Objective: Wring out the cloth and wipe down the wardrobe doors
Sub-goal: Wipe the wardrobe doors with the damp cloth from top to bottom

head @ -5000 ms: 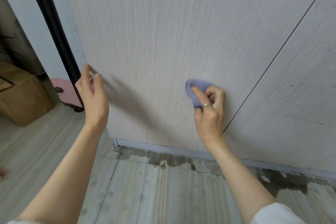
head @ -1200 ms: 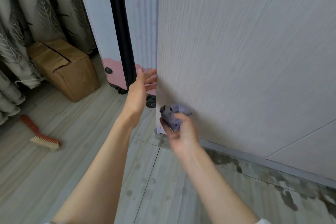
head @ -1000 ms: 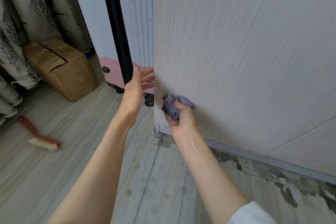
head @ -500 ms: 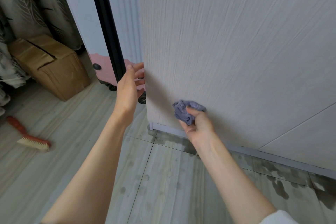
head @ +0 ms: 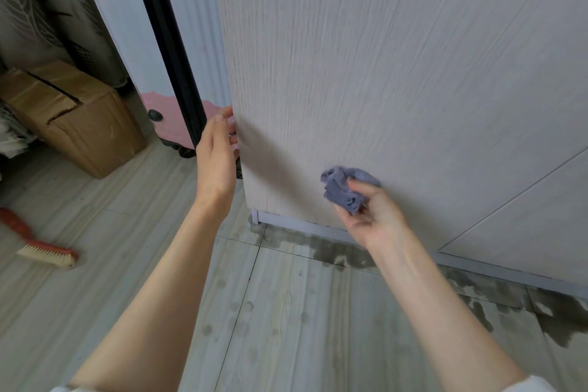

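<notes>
Head view: purple cloth (head: 345,188) bunched into a crumpled wad low on the pale wood-grain wardrobe door (head: 381,73), near the bottom edge, well right of the door's left edge. No clear long axis in that lump; roughly wider than tall, folds spilling up and left of the fingers. Right hand (head: 372,213) clamped on it, thumb and curled fingers pinching the wad against the panel, palm turned up and towards the camera, forearm reaching in from lower right at a slant. Left hand (head: 216,156) at the door's left edge, fingers fairly straight and pointing up, fingertips touching the edge and partly hidden behind it, nothing held; wrist straight, forearm rising from lower left. Hands apart, a stretch of bare door between them. Second door panel (head: 525,216) off to the right across a thin seam. Wet dark patches (head: 343,251) on the floor along the wardrobe base. Cardboard box (head: 70,114) back left, red-handled brush (head: 41,248) lying on the floor nearer left, pink wheeled case (head: 175,124) behind a black upright strip (head: 165,41).
</notes>
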Tool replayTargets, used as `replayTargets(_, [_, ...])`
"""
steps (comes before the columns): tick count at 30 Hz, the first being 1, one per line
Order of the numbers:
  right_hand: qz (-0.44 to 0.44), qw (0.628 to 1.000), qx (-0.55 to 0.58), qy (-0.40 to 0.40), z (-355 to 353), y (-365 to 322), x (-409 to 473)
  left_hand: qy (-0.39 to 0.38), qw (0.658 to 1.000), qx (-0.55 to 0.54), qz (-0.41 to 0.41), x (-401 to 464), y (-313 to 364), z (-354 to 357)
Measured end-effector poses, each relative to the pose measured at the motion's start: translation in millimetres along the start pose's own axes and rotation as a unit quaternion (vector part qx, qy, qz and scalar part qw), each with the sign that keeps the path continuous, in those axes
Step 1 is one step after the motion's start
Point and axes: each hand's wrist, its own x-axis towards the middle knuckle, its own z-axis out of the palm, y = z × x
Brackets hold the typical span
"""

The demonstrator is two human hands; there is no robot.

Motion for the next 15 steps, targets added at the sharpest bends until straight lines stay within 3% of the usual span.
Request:
replayTargets(2, [0.029,0.999,-0.027,-0.002,-8,12,13,0.01,1.0,0.006,0.014,-1,-3,4])
replayTargets(8, [0.073,0.985,-0.125,0.093,-41,76,81,0.001,0.999,0.047,0.022,-4,-16,4])
replayTargets(12, [0.104,0.984,-0.1,0.102,-41,88,86,-0.01,1.0,0.021,-0.001,-3,-12,1])
replayTargets(15, [0.115,0.989,-0.081,0.043,-26,97,84,-0.018,1.0,-0.002,-0.019,-2,-7,-2])
